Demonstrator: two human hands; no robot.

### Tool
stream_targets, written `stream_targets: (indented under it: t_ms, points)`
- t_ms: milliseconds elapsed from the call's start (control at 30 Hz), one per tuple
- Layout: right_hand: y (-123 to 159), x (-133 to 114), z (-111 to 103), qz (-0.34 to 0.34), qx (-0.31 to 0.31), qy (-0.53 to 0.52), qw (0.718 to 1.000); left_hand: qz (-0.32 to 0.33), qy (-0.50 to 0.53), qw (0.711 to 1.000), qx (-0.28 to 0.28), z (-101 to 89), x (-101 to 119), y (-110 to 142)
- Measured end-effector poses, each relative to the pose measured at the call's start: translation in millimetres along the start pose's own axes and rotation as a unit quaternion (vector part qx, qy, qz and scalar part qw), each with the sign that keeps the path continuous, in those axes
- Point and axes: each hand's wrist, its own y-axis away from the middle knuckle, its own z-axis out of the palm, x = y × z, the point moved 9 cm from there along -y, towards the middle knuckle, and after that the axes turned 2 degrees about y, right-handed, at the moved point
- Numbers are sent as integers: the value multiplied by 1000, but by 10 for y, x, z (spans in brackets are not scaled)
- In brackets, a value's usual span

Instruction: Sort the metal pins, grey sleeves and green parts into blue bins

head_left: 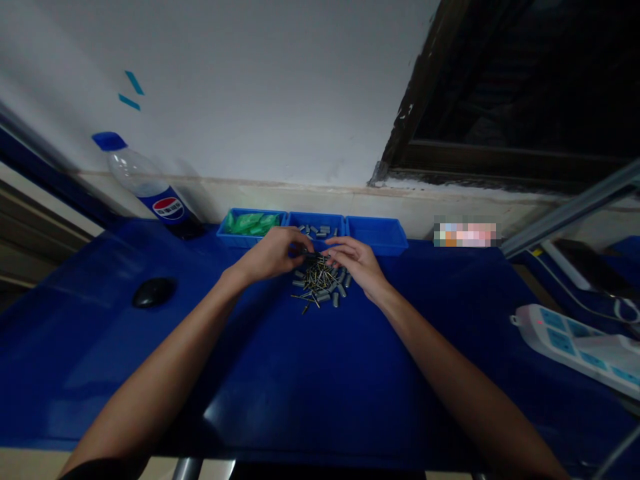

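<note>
Table [310,393]: blue and glossy, running from the near edge back to the wall.
Power strip [560,337]: white, at the right side of the table.
Mouse [154,293]: black, on the table, left of the left forearm [175,360].
Metal pins [320,275]: heaped loosely on the table between the two hands, a few strays at the near side.
Grey cylinders [335,300]: scattered around and among the pins.
Right hand [356,263]: fingers loosely bent, slightly apart, tips over the far right of the heap; a grip on any piece is too small to make out.
Left hand [275,252]: fingers curled toward the thumb, tips at a small dark piece [311,255] above the heap; whether they pinch it I cannot say.
Left bin [225,235]: blue, holding green plastic [253,223].
Middle bin [317,216]: more grey cylinders inside.
Right bin [377,230]: blue, beside the middle one.
Bottle [167,207]: blue-capped, near the wall [275,87].
</note>
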Motion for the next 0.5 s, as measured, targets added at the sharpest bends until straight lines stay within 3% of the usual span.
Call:
stream_targets:
  t_ms: [100, 233, 367, 500]
  points:
    - [6, 28, 47, 11, -20, -1, 1000, -22, 103, 993, 50, -82, 9, 1]
    - [50, 71, 166, 42, -55, -67, 995, -34, 181, 982, 51, -61, 11, 5]
    - [66, 129, 195, 49, -42, -101, 993, -51, 189, 980, 29, 5, -12, 3]
    - [21, 179, 127, 37, -12, -55, 998, -58, 125, 990, -24, 89, -69, 8]
